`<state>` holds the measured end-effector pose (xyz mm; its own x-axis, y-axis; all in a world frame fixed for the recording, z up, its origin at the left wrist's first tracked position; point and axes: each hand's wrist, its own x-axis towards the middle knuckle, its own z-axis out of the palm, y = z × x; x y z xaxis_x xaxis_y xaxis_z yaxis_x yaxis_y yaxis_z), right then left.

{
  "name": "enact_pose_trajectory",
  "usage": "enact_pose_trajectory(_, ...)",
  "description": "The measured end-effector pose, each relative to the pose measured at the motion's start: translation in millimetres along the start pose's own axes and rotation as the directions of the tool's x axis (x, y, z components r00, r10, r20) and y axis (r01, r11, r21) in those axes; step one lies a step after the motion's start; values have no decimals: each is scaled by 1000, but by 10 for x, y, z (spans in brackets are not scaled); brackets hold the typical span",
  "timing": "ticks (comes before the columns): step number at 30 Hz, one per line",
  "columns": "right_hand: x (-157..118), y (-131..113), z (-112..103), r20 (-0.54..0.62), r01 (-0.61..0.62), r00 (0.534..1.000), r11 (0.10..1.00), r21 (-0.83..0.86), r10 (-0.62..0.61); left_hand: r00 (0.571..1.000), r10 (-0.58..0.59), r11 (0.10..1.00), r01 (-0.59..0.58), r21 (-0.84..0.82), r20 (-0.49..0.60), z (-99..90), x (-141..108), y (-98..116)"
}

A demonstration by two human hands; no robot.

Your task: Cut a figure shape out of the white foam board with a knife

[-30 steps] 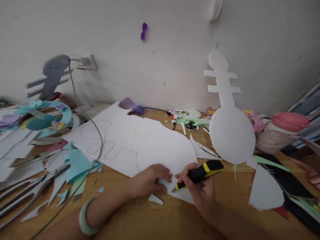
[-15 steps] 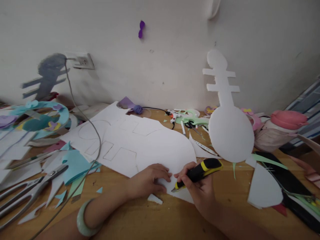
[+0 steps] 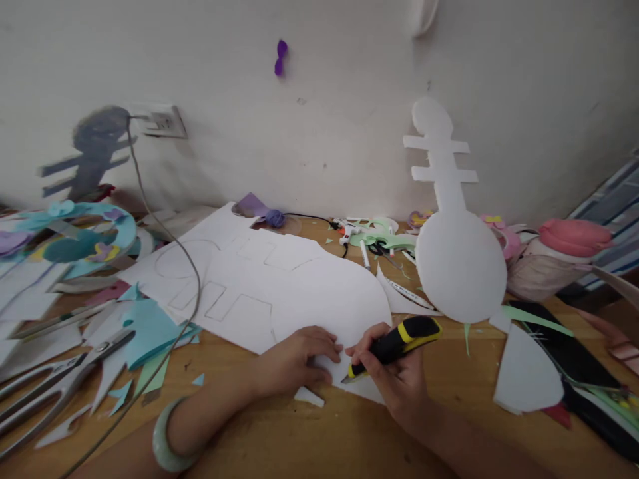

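Observation:
A large white foam board (image 3: 319,293) with pencil outlines lies on the wooden table, its right end cut to a curve. My left hand (image 3: 307,356) rests on the board's near edge, fingers spread over it and holding nothing. Gripped in my right hand (image 3: 399,379) is a black and yellow utility knife (image 3: 394,342). Its blade tip touches the board's near edge, just right of my left fingers. Below my left hand lies a small white offcut (image 3: 309,397).
A white lute-shaped cutout (image 3: 460,266) leans on the wall. Large scissors (image 3: 64,379) and blue paper scraps lie left, where a grey cord (image 3: 192,256) crosses the board. A glue gun (image 3: 349,231) stands behind. At right are a dark phone (image 3: 564,346) and a pink-lidded bottle (image 3: 574,238).
Almost nothing differs. The whole view has shifted very slightly, and both hands, the knife and the board keep their positions relative to one another.

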<state>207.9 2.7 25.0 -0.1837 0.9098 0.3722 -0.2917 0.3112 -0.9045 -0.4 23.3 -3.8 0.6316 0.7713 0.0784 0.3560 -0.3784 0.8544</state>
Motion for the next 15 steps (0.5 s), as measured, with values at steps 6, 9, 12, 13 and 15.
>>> enact_pose_trajectory(6,-69,106,-81,130,6,992,996,-85,5,1000,21,1000,-22,17,14,-20,15,70)
enact_pose_trajectory(9,-67,170,-98,138,-6,990,995,-95,19,1000,8,1000,-8,13,24,-26,18,78)
enact_pose_trajectory(12,-40,179,-78,97,-41,994,998,-41,45,1000,-2,1000,2,14,13,-21,12,59)
enact_pose_trajectory(13,-30,169,-67,72,-49,996,999,-8,50,1000,3,1000,-3,13,8,-17,10,49)
enact_pose_trajectory(15,-11,138,-49,27,-51,998,997,58,49,1000,13,1000,-13,6,-3,-10,4,28)
